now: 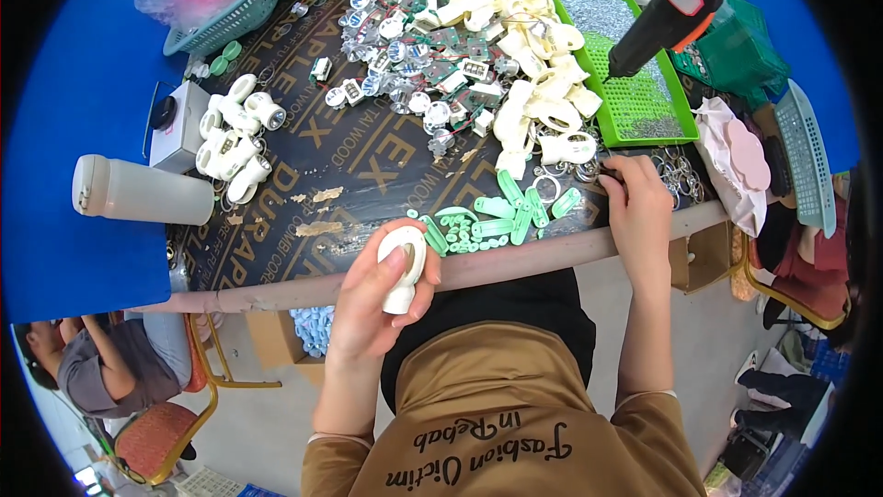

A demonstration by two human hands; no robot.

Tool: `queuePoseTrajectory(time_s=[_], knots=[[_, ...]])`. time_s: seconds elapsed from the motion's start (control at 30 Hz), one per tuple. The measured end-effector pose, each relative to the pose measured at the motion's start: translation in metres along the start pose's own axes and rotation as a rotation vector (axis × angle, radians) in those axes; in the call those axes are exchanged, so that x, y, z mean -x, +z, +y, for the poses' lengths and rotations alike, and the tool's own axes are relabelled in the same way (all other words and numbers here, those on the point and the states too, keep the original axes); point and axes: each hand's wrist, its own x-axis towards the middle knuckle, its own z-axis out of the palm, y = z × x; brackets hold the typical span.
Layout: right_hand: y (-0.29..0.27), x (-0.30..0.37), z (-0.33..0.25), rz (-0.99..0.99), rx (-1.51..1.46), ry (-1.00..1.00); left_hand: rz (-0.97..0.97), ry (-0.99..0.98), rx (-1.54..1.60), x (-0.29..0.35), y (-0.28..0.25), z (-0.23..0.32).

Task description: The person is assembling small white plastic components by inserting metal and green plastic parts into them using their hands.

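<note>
My left hand point(375, 299) is closed around a small white flashlight casing point(402, 267), an oval plastic body with a round neck pointing down. At the table's front right, my right hand point(636, 207) has thumb and fingertips drawn together by the metal key rings point(679, 175); what they hold, if anything, is too small to make out. Mint-green plastic pieces point(495, 228), some long and some tiny, lie between my hands. Behind them are heaped cream casing shells point(552, 42) and small circuit parts point(441, 60) with wires. Several white assembled casings point(241, 134) are piled at the left.
A black power screwdriver point(667, 14) hangs over a green tray point(676, 137) of small metal parts. A translucent bottle point(143, 189) and a white box point(179, 129) stand at left. A teal basket point(225, 30) sits back left. Other people sit nearby.
</note>
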Motion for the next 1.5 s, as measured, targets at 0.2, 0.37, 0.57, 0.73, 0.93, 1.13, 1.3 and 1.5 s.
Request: queuePoseTrajectory(time_s=[0.2, 0.37, 0.57, 0.73, 0.93, 1.13, 1.3, 1.5], knots=[[-0.007, 0.002, 0.006, 0.026, -0.322, 0.048, -0.014, -0.016, 0.080, -0.001, 0.003, -0.004], [-0.025, 0.014, -0.022, -0.141, -1.093, 0.296, 0.042, -0.011, 0.012, -0.007, 0.021, -0.013], [-0.026, 0.019, -0.062, -0.291, -1.341, 0.281, 0.040, 0.025, 0.046, -0.025, 0.051, -0.032], [-0.017, 0.020, -0.071, -0.321, -1.330, 0.260, 0.059, 0.018, 0.164, -0.027, 0.052, -0.036], [-0.012, 0.022, -0.074, -0.331, -1.323, 0.241, 0.067, 0.023, 0.207, -0.024, 0.049, -0.033], [-0.004, 0.028, -0.069, -0.356, -1.569, 0.342, 0.052, 0.069, 0.183, -0.023, 0.043, -0.033], [0.010, 0.032, -0.067, -0.473, -1.783, 0.387, 0.018, 0.199, -0.068, -0.020, 0.041, -0.028], [0.003, 0.031, -0.080, -0.359, -1.014, 0.143, 0.037, 0.312, -0.298, -0.017, 0.040, -0.027]])
